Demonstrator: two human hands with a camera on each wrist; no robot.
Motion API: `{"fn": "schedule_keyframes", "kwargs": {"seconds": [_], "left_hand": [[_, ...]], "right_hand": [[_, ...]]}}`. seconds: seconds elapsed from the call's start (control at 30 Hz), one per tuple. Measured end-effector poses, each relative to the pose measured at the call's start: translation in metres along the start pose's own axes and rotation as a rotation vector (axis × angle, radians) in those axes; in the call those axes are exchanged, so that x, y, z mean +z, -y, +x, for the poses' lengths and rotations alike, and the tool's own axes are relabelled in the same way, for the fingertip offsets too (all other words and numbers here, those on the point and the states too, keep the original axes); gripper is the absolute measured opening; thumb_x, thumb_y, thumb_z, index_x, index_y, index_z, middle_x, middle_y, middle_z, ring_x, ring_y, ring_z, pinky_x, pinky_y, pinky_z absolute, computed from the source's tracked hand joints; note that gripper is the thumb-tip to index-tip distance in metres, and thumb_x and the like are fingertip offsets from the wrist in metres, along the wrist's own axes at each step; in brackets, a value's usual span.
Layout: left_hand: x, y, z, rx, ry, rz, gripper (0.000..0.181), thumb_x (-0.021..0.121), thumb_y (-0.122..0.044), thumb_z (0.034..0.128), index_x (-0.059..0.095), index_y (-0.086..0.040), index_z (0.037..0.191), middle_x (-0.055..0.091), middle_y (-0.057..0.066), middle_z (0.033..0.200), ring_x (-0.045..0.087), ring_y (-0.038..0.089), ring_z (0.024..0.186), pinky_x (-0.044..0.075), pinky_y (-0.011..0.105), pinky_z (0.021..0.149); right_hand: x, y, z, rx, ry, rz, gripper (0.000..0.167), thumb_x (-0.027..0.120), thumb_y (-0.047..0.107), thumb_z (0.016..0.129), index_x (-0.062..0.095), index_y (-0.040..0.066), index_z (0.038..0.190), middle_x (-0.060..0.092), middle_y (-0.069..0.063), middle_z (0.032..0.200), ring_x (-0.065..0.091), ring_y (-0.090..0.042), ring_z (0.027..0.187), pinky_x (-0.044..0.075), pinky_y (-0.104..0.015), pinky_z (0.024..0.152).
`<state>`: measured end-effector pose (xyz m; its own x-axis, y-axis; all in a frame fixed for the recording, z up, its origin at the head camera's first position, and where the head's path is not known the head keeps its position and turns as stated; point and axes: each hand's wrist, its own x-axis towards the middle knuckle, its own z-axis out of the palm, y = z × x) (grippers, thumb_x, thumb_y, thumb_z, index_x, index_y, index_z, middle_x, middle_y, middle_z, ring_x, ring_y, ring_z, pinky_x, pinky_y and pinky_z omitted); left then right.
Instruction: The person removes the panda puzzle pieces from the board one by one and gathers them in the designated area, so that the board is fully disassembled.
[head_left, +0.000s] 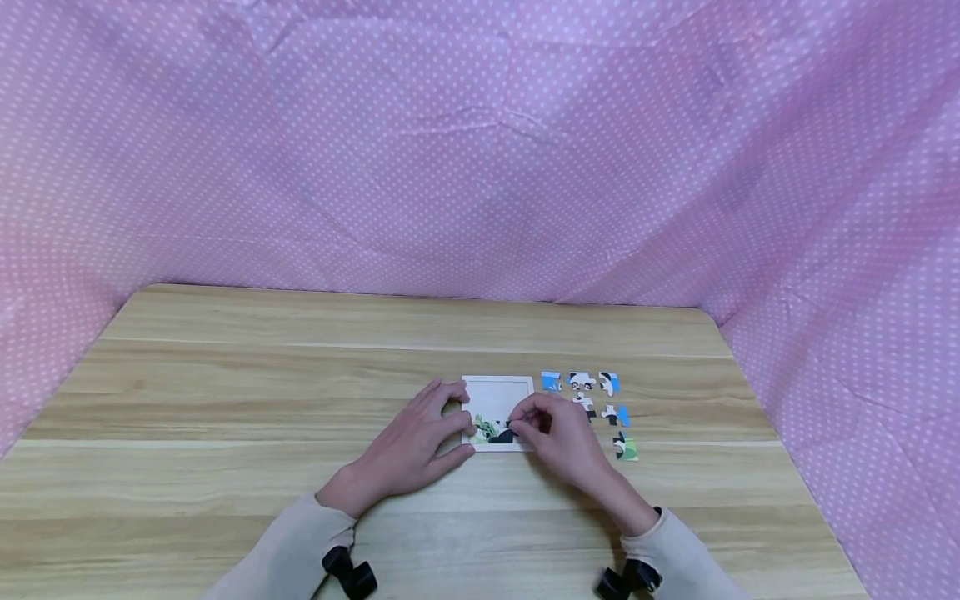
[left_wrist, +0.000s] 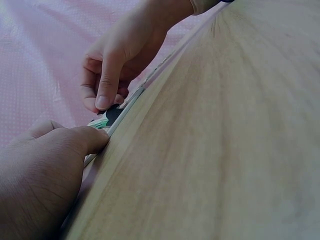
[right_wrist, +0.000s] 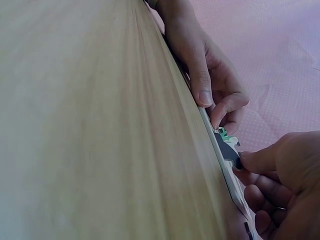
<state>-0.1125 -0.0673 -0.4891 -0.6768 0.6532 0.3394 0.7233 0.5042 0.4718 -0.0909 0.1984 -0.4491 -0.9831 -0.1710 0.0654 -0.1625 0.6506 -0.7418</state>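
Observation:
A shallow white puzzle tray (head_left: 497, 395) lies on the table, with green and black-and-white panda pieces along its lower edge. My left hand (head_left: 416, 437) rests at the tray's left side, fingers spread and slightly bent, with the thumb at the lower left corner. Over the lower right part of the tray, my right hand (head_left: 566, 442) pinches a small dark puzzle piece between thumb and forefinger. That piece is largely hidden by the fingers. In the right wrist view, the right thumb (right_wrist: 260, 160) meets the end of a black piece (right_wrist: 229, 151) beside the green part.
Several loose puzzle pieces lie right of the tray, among them a panda face (head_left: 581, 381), a blue piece (head_left: 551, 381) and a green-and-black piece (head_left: 626, 448). The wooden table (head_left: 262, 375) reaches back to a pink dotted cloth (head_left: 450, 167).

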Motion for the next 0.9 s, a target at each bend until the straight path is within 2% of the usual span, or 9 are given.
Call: {"fn": "schedule_keyframes", "kwargs": {"seconds": [0.2, 0.37, 0.67, 0.9], "left_hand": [[0.000, 0.000, 0.000, -0.007, 0.000, 0.001, 0.015, 0.075, -0.037, 0.1056, 0.074, -0.023, 0.112, 0.058, 0.010, 0.148, 0.045, 0.035, 0.157, 0.037, 0.058, 0.131], [0.000, -0.001, -0.001, -0.010, 0.002, 0.005, 0.016, 0.075, -0.037, 0.1055, 0.075, -0.023, 0.112, 0.058, 0.010, 0.149, 0.044, 0.035, 0.158, 0.032, 0.058, 0.134], [-0.001, -0.002, -0.001, -0.026, 0.006, 0.005, 0.015, 0.076, -0.037, 0.1052, 0.074, -0.023, 0.112, 0.057, 0.008, 0.147, 0.045, 0.032, 0.155, 0.042, 0.055, 0.127], [-0.001, -0.002, -0.001, -0.020, 0.001, 0.001, 0.016, 0.076, -0.037, 0.1053, 0.075, -0.023, 0.112, 0.057, 0.008, 0.147, 0.045, 0.031, 0.155, 0.043, 0.055, 0.126]], "right_hand": [[-0.001, -0.003, -0.001, 0.005, -0.005, 0.034, 0.017, 0.085, 0.001, 0.096, 0.081, 0.018, 0.096, 0.071, 0.009, 0.086, 0.061, -0.015, 0.079, 0.051, -0.023, 0.069], [-0.006, -0.004, -0.002, 0.024, -0.009, 0.041, 0.014, 0.083, 0.003, 0.098, 0.082, 0.016, 0.097, 0.071, 0.007, 0.087, 0.060, -0.016, 0.080, 0.050, -0.024, 0.069], [-0.019, -0.007, -0.008, 0.000, -0.027, 0.013, 0.012, 0.083, 0.001, 0.098, 0.082, 0.013, 0.096, 0.071, 0.005, 0.085, 0.058, -0.016, 0.078, 0.047, -0.023, 0.067], [-0.030, -0.011, -0.012, 0.006, -0.041, 0.028, 0.014, 0.084, -0.002, 0.096, 0.081, 0.012, 0.095, 0.072, 0.004, 0.087, 0.059, -0.015, 0.078, 0.049, -0.021, 0.067]]}}
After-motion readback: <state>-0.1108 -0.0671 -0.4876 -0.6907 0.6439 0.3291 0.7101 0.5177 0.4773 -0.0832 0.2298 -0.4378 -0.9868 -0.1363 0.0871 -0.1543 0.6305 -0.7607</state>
